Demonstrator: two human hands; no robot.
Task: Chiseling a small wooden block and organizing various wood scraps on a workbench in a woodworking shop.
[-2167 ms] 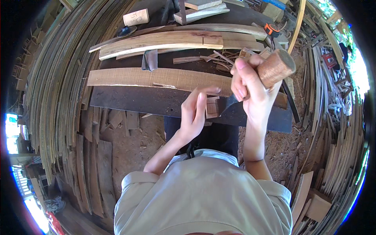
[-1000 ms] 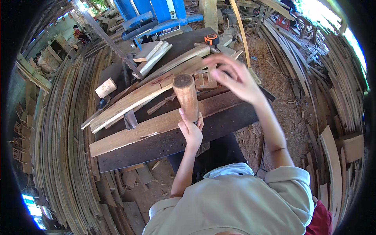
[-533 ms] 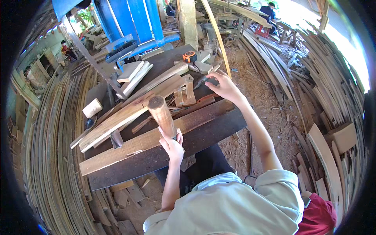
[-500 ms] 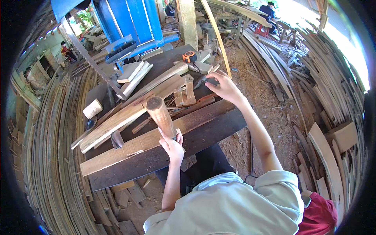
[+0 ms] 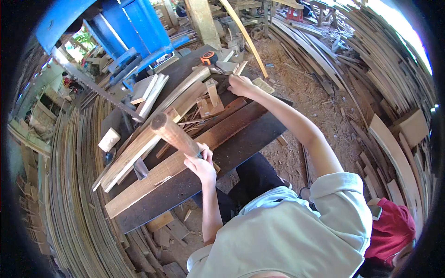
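Observation:
My left hand (image 5: pixel 202 164) is wrapped around the lower end of a thick round piece of wood (image 5: pixel 174 133). It tilts up and to the left over the bench, and a dark band shows where it meets my fingers. Farther right, my right hand (image 5: pixel 241 86) reaches across the bench with its fingers curled down and closed; whatever they grip is hidden. Just beyond them a short wooden stick (image 5: pixel 240 68) juts out. Under my left hand's side lies a long plank (image 5: pixel 160 178). Between my hands stands a small notched wooden joint piece (image 5: pixel 211 104).
An orange and black tape measure (image 5: pixel 208 58) lies at the bench's far side. Long boards (image 5: pixel 134 160) cross the dark bench (image 5: pixel 208 171). A toothed saw blade (image 5: pixel 99 88) slopes down from a blue machine (image 5: pixel 139 28) at left. A person in a red shirt (image 5: pixel 387 227) is close behind at right.
My right hand has lowered to the bench and its fingers have closed. The round wood in my left hand has tipped farther left. The whole view has shifted slightly.

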